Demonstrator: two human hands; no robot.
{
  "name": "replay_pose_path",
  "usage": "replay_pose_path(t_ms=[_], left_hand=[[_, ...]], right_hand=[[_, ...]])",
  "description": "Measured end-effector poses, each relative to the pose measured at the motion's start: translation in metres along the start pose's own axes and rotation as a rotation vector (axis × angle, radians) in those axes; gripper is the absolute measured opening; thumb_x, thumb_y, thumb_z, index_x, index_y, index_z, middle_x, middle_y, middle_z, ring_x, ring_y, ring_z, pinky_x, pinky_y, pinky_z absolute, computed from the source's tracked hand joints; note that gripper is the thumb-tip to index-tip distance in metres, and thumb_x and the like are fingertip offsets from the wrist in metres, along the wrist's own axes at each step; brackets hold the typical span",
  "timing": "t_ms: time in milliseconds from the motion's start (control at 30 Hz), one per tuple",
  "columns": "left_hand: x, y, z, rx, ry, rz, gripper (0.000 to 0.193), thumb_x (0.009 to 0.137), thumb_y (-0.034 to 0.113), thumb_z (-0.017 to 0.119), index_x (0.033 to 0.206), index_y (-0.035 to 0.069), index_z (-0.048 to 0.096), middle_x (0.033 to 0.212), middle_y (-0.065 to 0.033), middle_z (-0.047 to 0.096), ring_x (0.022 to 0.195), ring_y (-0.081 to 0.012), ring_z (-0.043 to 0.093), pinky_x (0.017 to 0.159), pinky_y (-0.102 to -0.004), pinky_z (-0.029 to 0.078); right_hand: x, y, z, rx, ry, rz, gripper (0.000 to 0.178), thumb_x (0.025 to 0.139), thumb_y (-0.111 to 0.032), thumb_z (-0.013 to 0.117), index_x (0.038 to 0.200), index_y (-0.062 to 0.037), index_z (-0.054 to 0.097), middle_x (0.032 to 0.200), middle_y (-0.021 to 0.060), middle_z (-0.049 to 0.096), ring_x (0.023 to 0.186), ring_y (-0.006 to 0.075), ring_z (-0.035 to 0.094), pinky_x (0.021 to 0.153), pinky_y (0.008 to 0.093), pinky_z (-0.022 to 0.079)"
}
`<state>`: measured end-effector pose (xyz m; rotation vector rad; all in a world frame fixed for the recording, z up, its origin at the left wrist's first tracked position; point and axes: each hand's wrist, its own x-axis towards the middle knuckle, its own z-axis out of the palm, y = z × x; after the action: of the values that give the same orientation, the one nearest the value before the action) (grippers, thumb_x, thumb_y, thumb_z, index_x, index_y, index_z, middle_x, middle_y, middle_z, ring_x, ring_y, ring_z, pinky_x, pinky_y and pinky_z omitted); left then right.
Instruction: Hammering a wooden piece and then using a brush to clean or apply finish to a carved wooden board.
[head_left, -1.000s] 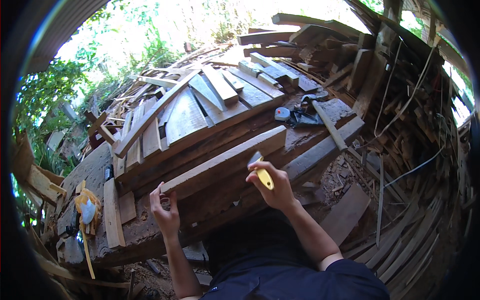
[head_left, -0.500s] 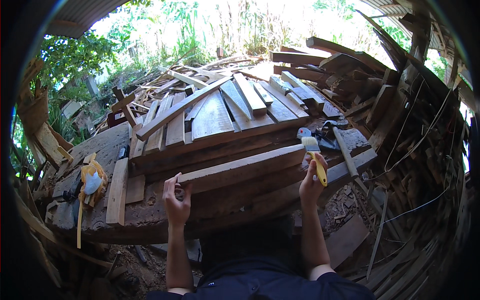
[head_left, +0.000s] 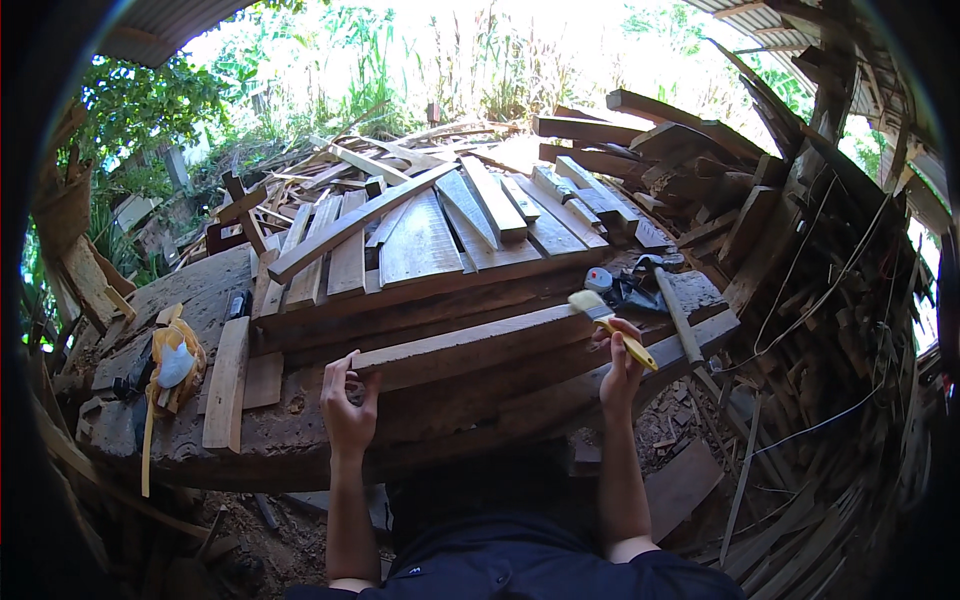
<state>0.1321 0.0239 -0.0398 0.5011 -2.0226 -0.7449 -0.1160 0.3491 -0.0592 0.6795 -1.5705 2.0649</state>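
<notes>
The person stands at a heavy wooden workbench (head_left: 150, 440) under a rough shelter, both forearms coming in from the lower edge. The left hand (head_left: 348, 408) rests at the near left end of a long plank (head_left: 470, 345) that lies across the bench in front of them, fingers curled over its edge and thumb against the face, steadying it. The right hand (head_left: 622, 362) is closed around the yellow handle of a flat paintbrush (head_left: 610, 325), bristles pointing up and away, the head sitting at the plank's right end (whether the bristles touch the wood cannot be told from this angle). Judged from this, the step in hand is brushing the plank's top face, with the stroke at its far right end. The next move would call for the left hand to keep the board from sliding while the brush is drawn back along the grain, staying flat and on the narrow face. Counts: one brush, one plank under the hands, one small round tin (head_left: 598, 279) just beyond the brush beside a dark crumpled cloth (head_left: 632, 292), one long wooden-handled tool (head_left: 678, 318) lying near them, and one yellow-and-white bundle (head_left: 172, 362) at the bench's left end. Behind the plank lies a stack of loose boards (head_left: 420, 240), too many and too overlapped to count surely.
</notes>
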Motion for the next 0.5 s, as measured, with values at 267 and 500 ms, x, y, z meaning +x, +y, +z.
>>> replay_pose_path(t_ms=[267,500], left_hand=[[0.0,-0.002,-0.001,-0.027,0.004,0.023,0.042,0.097,0.018,0.079,0.134,0.001,0.07,0.114,-0.0131,0.069,0.09,-0.0244,0.066,0.082,-0.0371,0.055],[0.001,-0.005,0.0,-0.014,0.019,0.04,0.041,0.097,0.016,0.079,0.134,0.001,0.07,0.113,-0.0133,0.069,0.088,-0.0238,0.066,0.08,-0.0367,0.055]], right_hand=[[0.0,-0.004,-0.006,-0.002,-0.137,0.069,0.023,0.112,-0.012,0.059,0.13,-0.0023,0.068,0.114,0.0071,0.071,0.099,0.0132,0.069,0.093,0.0293,0.055],[0.003,-0.005,-0.01,0.06,-0.157,0.143,0.025,0.112,-0.013,0.057,0.133,-0.0028,0.067,0.115,0.0081,0.071,0.099,0.0138,0.07,0.091,0.0293,0.056]])
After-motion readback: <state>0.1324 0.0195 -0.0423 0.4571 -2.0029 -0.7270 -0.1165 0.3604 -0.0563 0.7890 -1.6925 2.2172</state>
